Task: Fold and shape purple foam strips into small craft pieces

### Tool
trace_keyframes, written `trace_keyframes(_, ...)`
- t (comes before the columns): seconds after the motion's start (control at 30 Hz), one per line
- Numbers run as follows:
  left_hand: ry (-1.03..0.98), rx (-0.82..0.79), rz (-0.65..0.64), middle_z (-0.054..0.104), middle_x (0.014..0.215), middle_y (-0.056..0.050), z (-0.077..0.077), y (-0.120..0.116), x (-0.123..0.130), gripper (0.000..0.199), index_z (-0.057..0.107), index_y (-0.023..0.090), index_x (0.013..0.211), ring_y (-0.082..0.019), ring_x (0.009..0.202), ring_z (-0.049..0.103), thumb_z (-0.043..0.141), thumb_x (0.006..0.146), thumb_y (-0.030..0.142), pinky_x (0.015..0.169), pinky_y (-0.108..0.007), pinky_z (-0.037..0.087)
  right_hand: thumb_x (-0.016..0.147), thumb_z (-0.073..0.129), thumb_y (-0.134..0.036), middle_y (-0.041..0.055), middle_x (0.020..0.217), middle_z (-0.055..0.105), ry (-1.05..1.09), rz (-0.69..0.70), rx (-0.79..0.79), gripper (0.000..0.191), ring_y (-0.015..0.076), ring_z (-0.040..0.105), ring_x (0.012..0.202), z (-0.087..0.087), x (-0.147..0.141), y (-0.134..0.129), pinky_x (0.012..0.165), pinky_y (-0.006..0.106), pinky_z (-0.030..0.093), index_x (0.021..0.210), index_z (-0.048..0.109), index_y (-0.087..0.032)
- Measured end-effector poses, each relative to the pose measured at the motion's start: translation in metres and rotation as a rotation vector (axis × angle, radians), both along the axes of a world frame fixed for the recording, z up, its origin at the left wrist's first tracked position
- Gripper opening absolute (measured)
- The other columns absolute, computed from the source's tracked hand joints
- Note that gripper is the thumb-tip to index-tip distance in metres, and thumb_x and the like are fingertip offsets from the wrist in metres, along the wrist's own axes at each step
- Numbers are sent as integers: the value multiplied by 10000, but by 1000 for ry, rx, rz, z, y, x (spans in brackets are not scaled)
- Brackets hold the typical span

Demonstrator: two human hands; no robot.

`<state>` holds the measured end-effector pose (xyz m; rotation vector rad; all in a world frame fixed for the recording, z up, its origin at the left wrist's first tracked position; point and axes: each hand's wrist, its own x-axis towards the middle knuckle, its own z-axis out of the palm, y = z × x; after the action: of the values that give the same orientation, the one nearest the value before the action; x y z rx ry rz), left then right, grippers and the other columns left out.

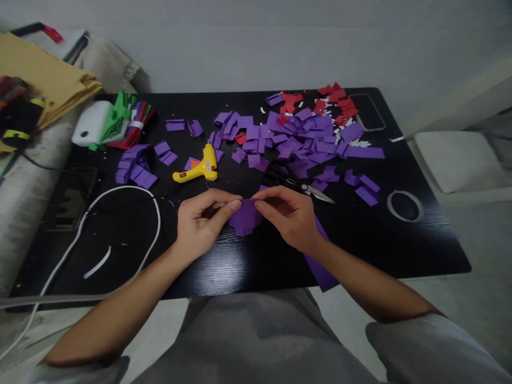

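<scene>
Between my two hands, near the middle of the black table, is a purple paper piece [245,217]. My left hand [202,220] pinches its upper left edge between thumb and fingers. The upper right edge is pinched by my right hand [288,216]. A long purple strip [323,272] lies under my right wrist and reaches the table's front edge. Just behind my right hand are scissors [318,193] with black handles. A yellow glue gun [200,165] lies behind my left hand.
Folded purple pieces [304,133] and red scraps [340,101] cover the back of the black table [256,266]. A white cable [158,213] loops at left, near a phone [74,197]. A tape ring [405,206] lies right; a white stool [452,160] stands beyond.
</scene>
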<state>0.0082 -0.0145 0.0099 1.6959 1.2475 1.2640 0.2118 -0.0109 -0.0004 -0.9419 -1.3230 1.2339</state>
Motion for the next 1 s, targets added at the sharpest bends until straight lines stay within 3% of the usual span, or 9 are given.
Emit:
trace_keyframes(0.13, -10, 6, -12, 822, 849, -14, 0, 0, 1, 68, 818, 219, 916, -140, 705, 734, 792, 914, 282, 655, -254, 581, 885, 839, -410, 27, 965, 804, 1, 25, -44, 207, 173, 765, 898, -1, -1, 0, 843, 319, 646, 974, 783, -231)
trace_keyframes(0.23, 3, 14, -29, 823, 875, -8, 1, 1, 0, 46, 813, 233, 946, -142, 737, 743, 791, 923, 266, 692, -266, 593, 898, 827, -399, 17, 925, 792, -53, -8, -37, 169, 179, 753, 875, 0, -1, 1, 839, 335, 642, 939, 776, -243)
trace_keyframes(0.37, 97, 184, -76, 820, 970, -21, 2, 5, -5, 80, 820, 261, 973, -185, 892, 763, 819, 900, 228, 855, -348, 616, 947, 780, -302, 32, 1024, 793, -146, -36, 161, 41, 207, 745, 1000, 4, 2, 1, 970, 397, 607, 972, 778, -270)
trace_keyframes(0.47, 184, 369, -14, 797, 1052, -28, 0, 9, -11, 85, 828, 291, 924, -215, 1006, 744, 805, 902, 212, 950, -415, 605, 932, 791, -285, 55, 1168, 746, -173, -109, 289, 137, 231, 685, 1164, 5, 4, -1, 1096, 432, 533, 1063, 753, -275)
trace_keyframes(0.57, 237, 493, 34, 764, 1137, -23, -4, 12, -15, 142, 833, 327, 914, -230, 1095, 712, 795, 902, 191, 990, -438, 580, 931, 784, -398, 31, 1006, 698, -44, -183, 93, 195, 188, 682, 952, 2, 2, 0, 931, 368, 581, 1011, 689, -248)
trace_keyframes(0.63, 258, 533, 34, 741, 1188, -27, -6, 13, -16, 154, 834, 334, 911, -242, 1137, 694, 799, 897, 184, 1010, -452, 562, 929, 763, -519, 0, 818, 669, 58, -30, -181, 317, 153, 652, 735, 1, 0, 3, 746, 322, 590, 885, 656, -223)
trace_keyframes(0.73, 293, 529, 11, 708, 1259, -34, -8, 13, -15, 148, 831, 335, 900, -257, 1200, 667, 785, 910, 195, 1052, -475, 539, 861, 808, -594, 2, 743, 696, 178, 248, -477, 432, 134, 661, 638, 0, -3, 7, 640, 292, 590, 800, 678, -187)
trace_keyframes(0.87, 281, 444, 7, 689, 1304, -65, -10, 11, -13, 121, 802, 296, 982, -274, 1249, 641, 743, 922, 209, 1096, -493, 520, 777, 907, -517, 2, 753, 747, 189, 205, -476, 385, 126, 696, 639, 2, -5, 8, 660, 281, 623, 826, 735, -176)
trace_keyframes(1.0, -7, 166, 1, 715, 1157, -88, -12, 10, -9, 250, 680, 229, 1133, -241, 1098, 690, 740, 910, 325, 995, -420, 579, 759, 908, -558, 11, 732, 762, 88, 126, -376, 414, 140, 707, 628, 1, -6, 6, 660, 295, 640, 785, 735, -183)
